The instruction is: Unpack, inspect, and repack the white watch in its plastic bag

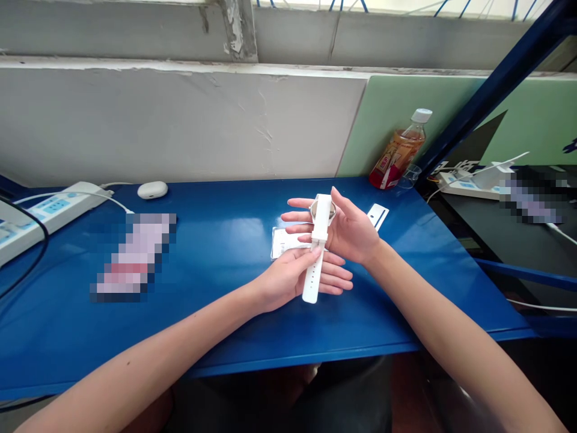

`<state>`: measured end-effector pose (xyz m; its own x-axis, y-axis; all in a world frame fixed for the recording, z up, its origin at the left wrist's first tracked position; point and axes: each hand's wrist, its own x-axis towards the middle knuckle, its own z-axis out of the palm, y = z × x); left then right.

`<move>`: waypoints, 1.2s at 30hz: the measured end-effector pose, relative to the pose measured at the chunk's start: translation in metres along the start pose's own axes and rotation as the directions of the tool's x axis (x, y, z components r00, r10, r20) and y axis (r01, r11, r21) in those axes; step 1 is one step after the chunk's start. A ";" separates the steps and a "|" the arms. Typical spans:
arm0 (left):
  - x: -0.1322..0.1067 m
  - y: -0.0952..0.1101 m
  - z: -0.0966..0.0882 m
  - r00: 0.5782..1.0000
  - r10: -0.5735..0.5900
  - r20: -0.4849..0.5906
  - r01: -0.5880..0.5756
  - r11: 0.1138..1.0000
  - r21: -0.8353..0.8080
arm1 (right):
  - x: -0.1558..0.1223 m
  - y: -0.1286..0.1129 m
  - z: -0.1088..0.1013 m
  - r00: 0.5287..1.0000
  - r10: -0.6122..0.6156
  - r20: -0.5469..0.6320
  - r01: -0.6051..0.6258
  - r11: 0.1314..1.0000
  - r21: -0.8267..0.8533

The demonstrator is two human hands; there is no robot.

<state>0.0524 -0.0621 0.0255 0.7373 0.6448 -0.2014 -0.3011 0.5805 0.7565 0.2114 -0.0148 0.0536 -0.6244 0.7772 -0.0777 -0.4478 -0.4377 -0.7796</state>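
Note:
A white wristwatch is held above the blue table, its strap hanging down and its round case partly covered by a strap piece with a buckle or keeper. My left hand pinches the lower strap, thumb on top and fingers stretched out beneath it. Behind the case is my right hand, palm toward me, with fingers spread to the left and thumb up. Whether those fingers bear the watch's weight, I cannot tell. A clear-and-white flat package lies beneath the hands, mostly hidden. Past my right wrist is a white card.
On the blue table lie a blurred phone on a cable, a white earbud case and a power strip. A drink bottle leans at the back right beside a blue metal post.

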 end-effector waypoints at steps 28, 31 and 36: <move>-0.001 0.001 0.001 1.000 0.025 0.008 -0.026 0.994 0.106 | 0.001 0.004 -0.016 0.989 -0.035 0.146 0.045 0.996 -0.070; -0.002 0.001 0.000 1.000 0.002 0.023 -0.005 0.995 0.098 | 0.001 0.004 -0.014 0.987 -0.024 0.160 0.034 0.998 -0.055; -0.003 0.002 -0.002 0.999 -0.005 0.049 0.002 0.998 0.063 | 0.000 0.001 -0.010 0.987 -0.012 0.162 0.017 0.999 -0.034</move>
<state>0.0484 -0.0614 0.0266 0.7675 0.6169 -0.1741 -0.2613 0.5491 0.7939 0.2173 -0.0113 0.0466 -0.7144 0.6990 0.0329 -0.4368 -0.4087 -0.8014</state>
